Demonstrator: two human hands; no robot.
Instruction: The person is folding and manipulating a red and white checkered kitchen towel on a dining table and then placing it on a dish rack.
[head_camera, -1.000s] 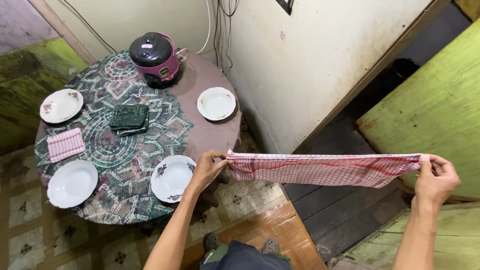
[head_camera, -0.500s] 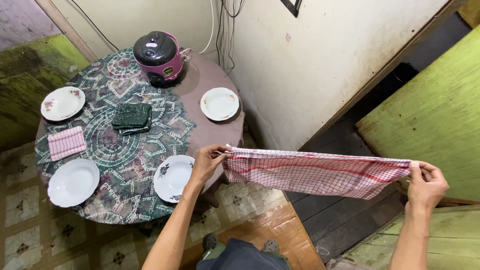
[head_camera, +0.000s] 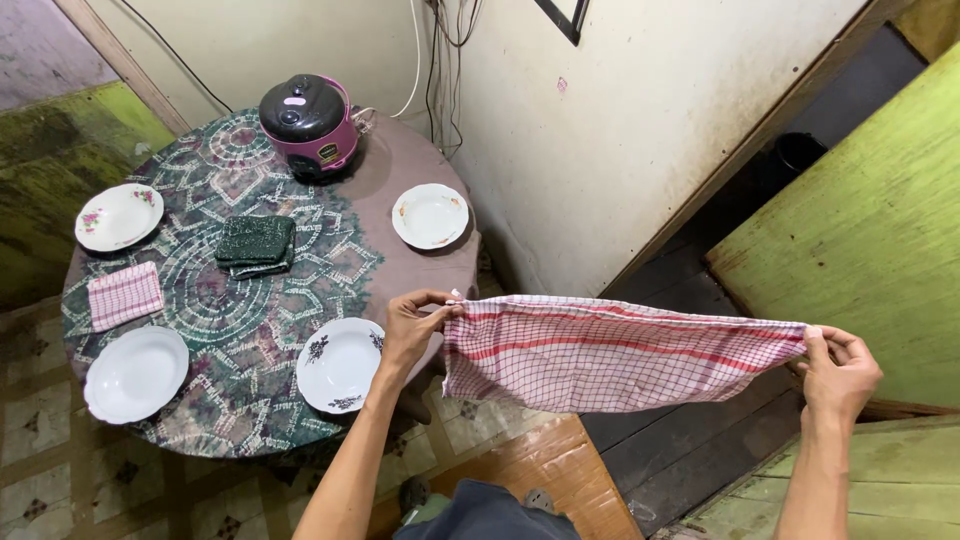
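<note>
1. While the left hand (head_camera: 412, 325) pinches one upper corner of the red checked cloth (head_camera: 610, 352), the right hand (head_camera: 838, 370) pinches the opposite corner, so both hands are clamped on it and stand well apart.
2. Between them the cloth hangs stretched in the air, its upper edge nearly straight and its lower edge sagging in the middle.
3. It hangs beside the round surface (head_camera: 400, 165), not above it; only the left corner is near the rim.
4. Under the cloth are the patterned floor tiles (head_camera: 470, 425) and dark floor boards (head_camera: 690, 440), so there is open room below.
5. Behind the cloth stands a pale wall (head_camera: 640, 130), and to the right a green wooden panel (head_camera: 860, 230) is close to the right hand.
6. On the surface lie four white plates; the nearest plate (head_camera: 338, 364) is just beside the left wrist.
7. Farther away there are a folded green cloth (head_camera: 255, 243), a small folded checked cloth (head_camera: 125, 295) and a purple rice cooker (head_camera: 308, 122) near the wall.
</note>
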